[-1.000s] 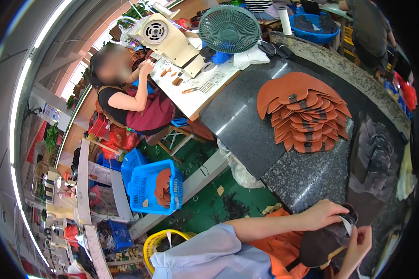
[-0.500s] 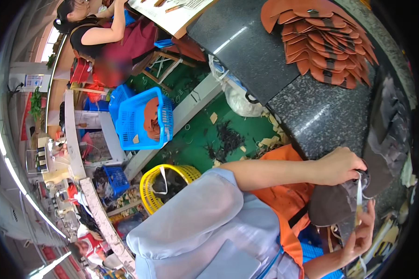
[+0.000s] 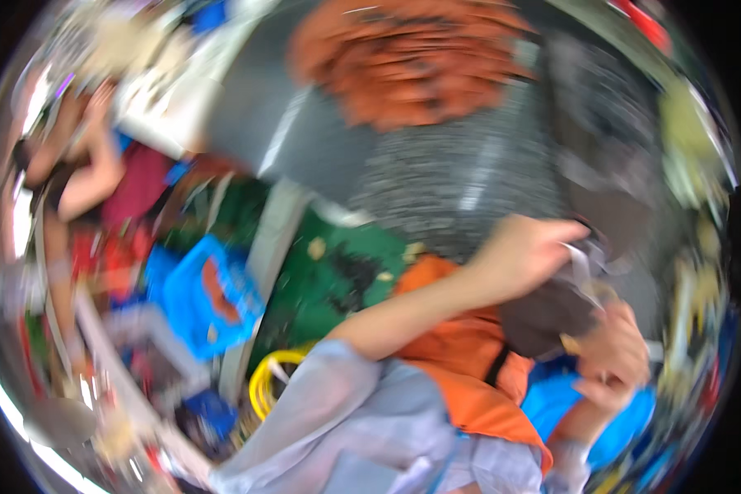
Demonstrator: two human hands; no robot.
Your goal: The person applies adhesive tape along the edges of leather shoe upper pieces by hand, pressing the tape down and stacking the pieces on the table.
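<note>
My left grip (image 3: 523,259) is closed on one dark piece (image 3: 543,321); my right grip (image 3: 617,354), blurred, I cannot tell. One orange pile (image 3: 420,62) is on the tabletop (image 3: 436,181).

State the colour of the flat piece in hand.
Dark brownish grey: the flat piece shows best, though blurred, in head view.

Dark rounded piece (image 3: 539,323) (blurred), held.
</note>
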